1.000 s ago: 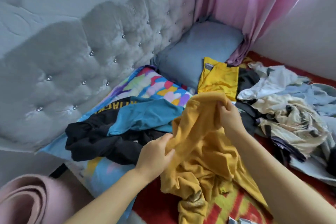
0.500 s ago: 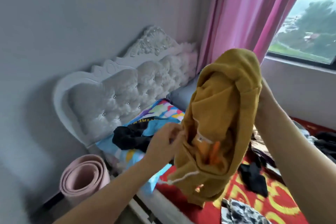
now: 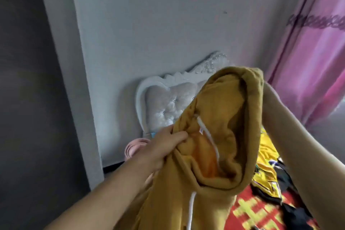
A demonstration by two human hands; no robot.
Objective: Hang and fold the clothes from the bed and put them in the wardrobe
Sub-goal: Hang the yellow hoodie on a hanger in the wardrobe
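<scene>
At centre frame the mustard hoodie (image 3: 214, 136) hangs lifted above the bed (image 3: 261, 209); the left hand (image 3: 164, 147) pinches its neckline, the right hand (image 3: 268, 89), mostly hidden, holds up the hood, probably to find its shape.

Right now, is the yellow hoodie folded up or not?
Not folded. The mustard hoodie hangs loose and bunched in the air, hood gaping open, gripped by the left hand; the right hand is mostly hidden behind it.

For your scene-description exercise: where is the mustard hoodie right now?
In the head view the mustard hoodie is held up centre-right, above the bed, between the left hand and the right hand, in front of the white headboard.
</scene>
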